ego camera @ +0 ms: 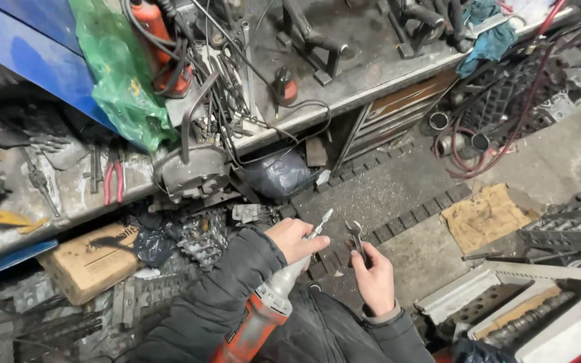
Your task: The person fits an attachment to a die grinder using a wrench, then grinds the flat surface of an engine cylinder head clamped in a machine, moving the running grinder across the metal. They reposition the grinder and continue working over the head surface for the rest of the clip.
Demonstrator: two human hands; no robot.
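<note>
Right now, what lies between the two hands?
In the head view, nothing solid: the left hand grips a grinder, the right hand holds a wrench, and between them shows only the gritty floor mat.

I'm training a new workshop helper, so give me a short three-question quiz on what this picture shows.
1. True or false: the right hand holds a small wrench.
2. What does the left hand grip? A) the front end of a red and grey power tool B) the red-handled pliers C) the green plastic bag
3. Fill in: the cardboard box sits under the ______, left of the dark sleeve.

Key
1. True.
2. A; the pliers lie untouched on the workbench and the bag hangs above it.
3. Workbench.
</note>
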